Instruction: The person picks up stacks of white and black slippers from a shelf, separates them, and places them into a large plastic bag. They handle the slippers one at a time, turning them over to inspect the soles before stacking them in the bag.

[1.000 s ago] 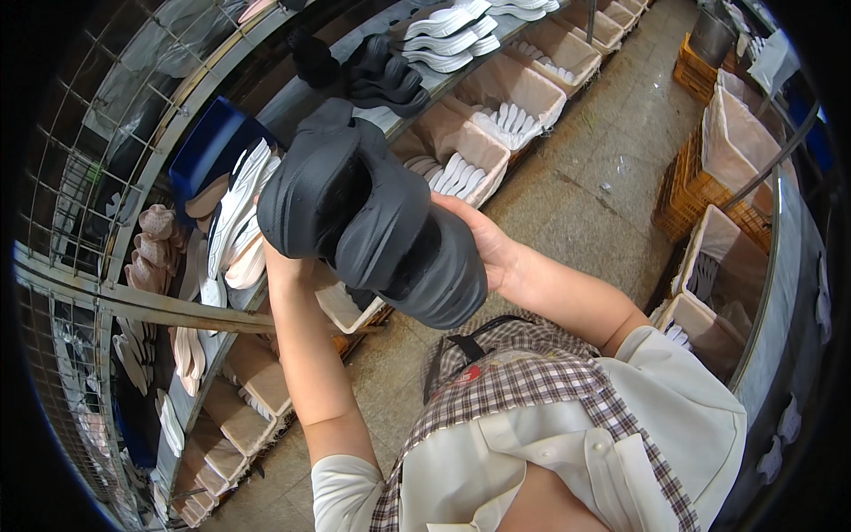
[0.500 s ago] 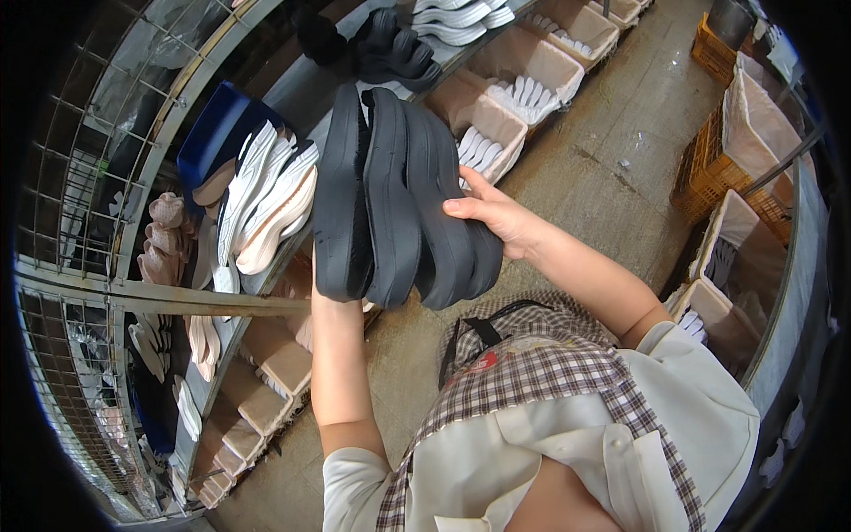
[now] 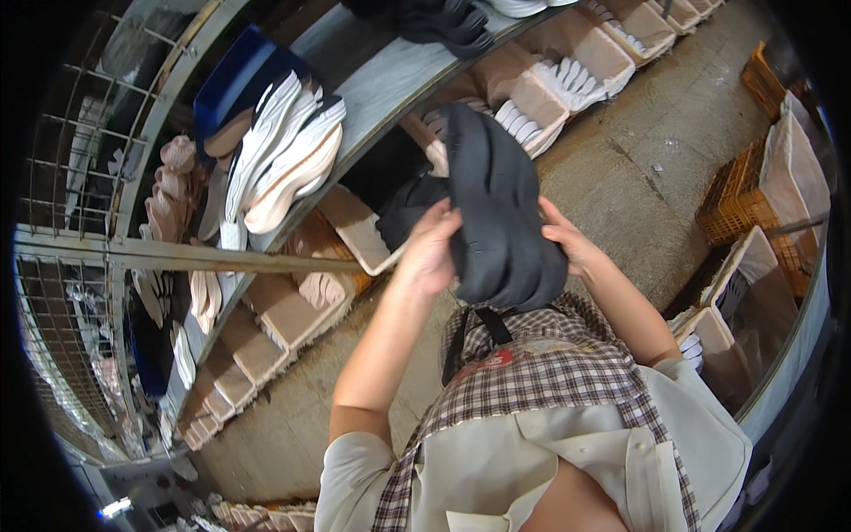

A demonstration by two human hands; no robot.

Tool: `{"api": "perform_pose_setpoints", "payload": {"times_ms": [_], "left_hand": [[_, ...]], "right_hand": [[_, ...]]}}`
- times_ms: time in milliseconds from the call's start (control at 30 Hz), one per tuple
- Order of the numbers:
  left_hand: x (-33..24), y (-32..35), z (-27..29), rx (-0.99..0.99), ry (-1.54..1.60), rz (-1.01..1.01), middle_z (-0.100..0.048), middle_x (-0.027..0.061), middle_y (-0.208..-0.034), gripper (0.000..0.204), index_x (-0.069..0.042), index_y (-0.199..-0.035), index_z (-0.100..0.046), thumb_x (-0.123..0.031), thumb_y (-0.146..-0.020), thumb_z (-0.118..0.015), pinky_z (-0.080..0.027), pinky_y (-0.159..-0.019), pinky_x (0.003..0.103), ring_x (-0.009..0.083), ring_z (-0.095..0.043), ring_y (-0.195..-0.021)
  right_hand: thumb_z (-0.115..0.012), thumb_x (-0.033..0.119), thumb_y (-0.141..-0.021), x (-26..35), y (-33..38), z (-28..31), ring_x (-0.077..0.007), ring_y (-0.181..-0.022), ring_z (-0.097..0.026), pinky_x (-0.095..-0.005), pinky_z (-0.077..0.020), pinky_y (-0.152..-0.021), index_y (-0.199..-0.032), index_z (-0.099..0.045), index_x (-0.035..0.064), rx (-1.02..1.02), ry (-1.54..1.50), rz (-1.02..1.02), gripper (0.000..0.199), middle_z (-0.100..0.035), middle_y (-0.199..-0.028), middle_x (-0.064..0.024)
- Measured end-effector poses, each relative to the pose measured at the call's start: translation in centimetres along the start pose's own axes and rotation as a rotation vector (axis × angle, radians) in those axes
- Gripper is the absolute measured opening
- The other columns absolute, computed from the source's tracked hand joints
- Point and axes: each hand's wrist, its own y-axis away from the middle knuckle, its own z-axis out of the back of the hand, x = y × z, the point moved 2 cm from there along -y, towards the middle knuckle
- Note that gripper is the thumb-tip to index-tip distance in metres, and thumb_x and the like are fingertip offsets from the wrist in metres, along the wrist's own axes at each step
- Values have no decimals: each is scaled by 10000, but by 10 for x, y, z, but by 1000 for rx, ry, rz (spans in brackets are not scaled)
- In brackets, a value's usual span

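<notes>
Between my two hands is a stack of several black shoe soles (image 3: 501, 208), pressed together side by side in front of my apron. My left hand (image 3: 432, 248) grips the stack on its left side, thumb over the near face. On the opposite side, the fingers of my right hand (image 3: 569, 241) are closed against the soles' edge. Beyond my left hand, more black soles (image 3: 403, 208) show at the edge of a lined bin, partly hidden. White shoe soles (image 3: 284, 151) lie piled on the metal shelf (image 3: 377, 97) to the left.
Lined bins (image 3: 536, 102) holding white soles run below the shelf. Further black soles (image 3: 443, 27) rest at its far end. A blue tray (image 3: 232, 75) and wire mesh rack (image 3: 66, 319) stand left. Orange crates (image 3: 740, 195) line the right side, across the concrete floor (image 3: 620, 168).
The stack has come closer to my body and to the right, and its soles are squeezed tighter together. My left hand has moved from beneath to its left side.
</notes>
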Motion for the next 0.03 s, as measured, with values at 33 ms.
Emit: {"api": "perform_pose_setpoints", "payload": {"times_ms": [33], "left_hand": [[10,-5,-5,116,18,62,-465,125,-1330,642,-4,-1381,-316,-188,-860,-642,-282,-1090,386,246,-441,-1217]], "right_hand": [[-632,178,-797,-7,-3,8,-342,-1319,-352,-453,-318,-1083,-1461,-128,66,28,-13,-9,841,-235,-1478,-202]]}}
